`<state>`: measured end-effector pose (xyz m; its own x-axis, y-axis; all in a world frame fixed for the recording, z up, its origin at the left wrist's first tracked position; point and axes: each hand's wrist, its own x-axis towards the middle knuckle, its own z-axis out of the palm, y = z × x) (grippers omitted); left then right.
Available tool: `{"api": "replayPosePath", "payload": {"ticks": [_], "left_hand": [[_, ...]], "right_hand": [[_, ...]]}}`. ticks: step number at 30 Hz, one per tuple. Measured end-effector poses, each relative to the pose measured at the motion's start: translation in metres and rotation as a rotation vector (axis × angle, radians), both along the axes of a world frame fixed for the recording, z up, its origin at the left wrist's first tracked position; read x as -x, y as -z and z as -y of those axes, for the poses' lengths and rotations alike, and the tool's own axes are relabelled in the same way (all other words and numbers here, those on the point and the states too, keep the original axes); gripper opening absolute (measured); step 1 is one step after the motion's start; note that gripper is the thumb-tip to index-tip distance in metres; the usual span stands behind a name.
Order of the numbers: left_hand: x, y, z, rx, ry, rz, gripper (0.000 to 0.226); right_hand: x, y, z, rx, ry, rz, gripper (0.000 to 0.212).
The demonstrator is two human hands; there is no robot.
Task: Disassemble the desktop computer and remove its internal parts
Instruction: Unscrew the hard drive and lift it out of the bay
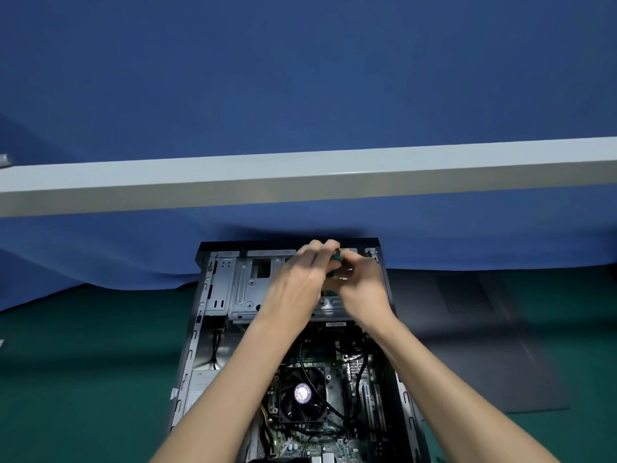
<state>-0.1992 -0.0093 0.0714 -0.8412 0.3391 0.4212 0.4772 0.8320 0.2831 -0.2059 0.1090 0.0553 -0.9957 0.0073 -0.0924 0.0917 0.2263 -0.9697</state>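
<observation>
Head view: how is each grip set?

— Both are closed. The left hand (297, 279) curls its fingers over the top of a dark green tool handle (336, 259), and the right hand (362, 287) pinches in just beneath it, close against the left. (Motion blur hides whatever the tool's tip meets.)

And where is the computer?

— The desktop computer case (192, 349) lies open on the green surface (83, 379), its far end against the blue cloth (300, 78). Both hands are at that far end, above the bare metal drive cage (245, 289).

What shows inside, nearer?

— A black cooler fan (290, 414) sits mid-case on the motherboard (334, 442), with black cables (360, 385) looping across and beside it. A grey power supply (200, 385) fills the left side.

Any writing?

— The fan hub carries a round purple label (302, 393), and a white sticker (335, 324) lies at the cage's near edge. The print on both is too small to read.

Anything beside the case?

— A dark grey side panel (467, 345) lies flat on the surface just to the right of the case, and a pale beam (300, 175) crosses in front of the cloth on the far side.
</observation>
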Motion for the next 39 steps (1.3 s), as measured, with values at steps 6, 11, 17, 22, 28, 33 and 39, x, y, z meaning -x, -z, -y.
{"api": "replayPosePath", "payload": {"ticks": [6, 11, 17, 22, 28, 33, 39], "left_hand": [[0.005, -0.015, -0.008, 0.332, -0.178, -0.124, 0.039], [0.008, -0.021, -0.013, 0.108, -0.181, 0.085, 0.033], [0.003, -0.022, -0.004, -0.261, -0.041, 0.303, 0.039], [0.004, -0.021, -0.007, -0.195, -0.086, 0.26, 0.033], [0.004, -0.019, -0.002, -0.549, 0.015, 0.506, 0.054], [0.002, -0.019, -0.005, -0.311, -0.189, 0.382, 0.03], [-0.004, -0.019, -0.006, -0.565, 0.006, 0.496, 0.056]], "right_hand": [[0.006, -0.006, -0.007, 0.092, -0.076, 0.019, 0.042], [0.007, 0.0, -0.007, 0.069, -0.007, 0.039, 0.044], [0.009, 0.003, -0.009, 0.006, -0.116, 0.058, 0.022], [-0.002, 0.007, -0.001, 0.047, -0.084, 0.017, 0.04], [0.001, 0.0, -0.006, 0.097, -0.219, 0.099, 0.043], [-0.006, 0.004, 0.003, 0.226, -0.102, 0.052, 0.021], [-0.003, 0.005, -0.003, 0.184, -0.152, 0.067, 0.029]]}}
